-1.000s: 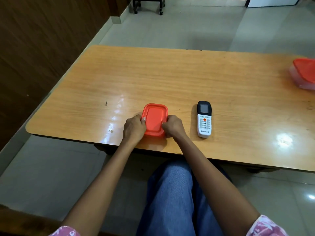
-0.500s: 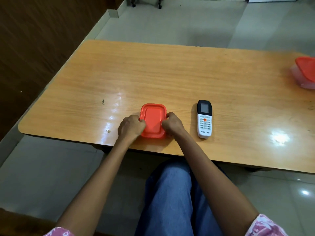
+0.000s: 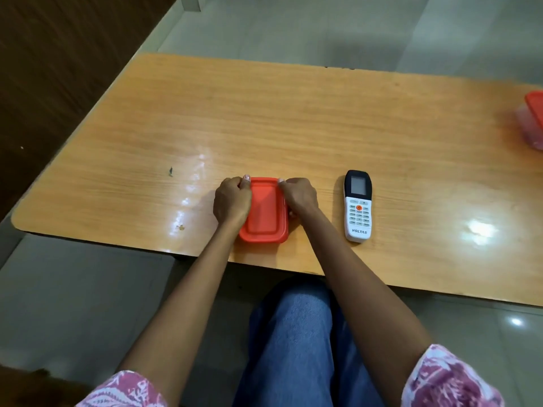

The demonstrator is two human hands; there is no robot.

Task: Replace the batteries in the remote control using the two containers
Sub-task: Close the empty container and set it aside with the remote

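Tabletop (image 3: 293, 127) container (image 3: 266, 212) (hands (image 3: 232, 201) now farther forward)

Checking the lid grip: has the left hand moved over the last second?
Yes. The left hand has slid away from the person along the container: its thumb was level with the remote's buttons, now with its screen.

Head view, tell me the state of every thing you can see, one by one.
near container: closed, gripped on both sides.
far container: closed, untouched, cut off by the frame edge.
remote: lying face up, untouched.
left hand: grips near container's left side.
right hand: grips its right side.
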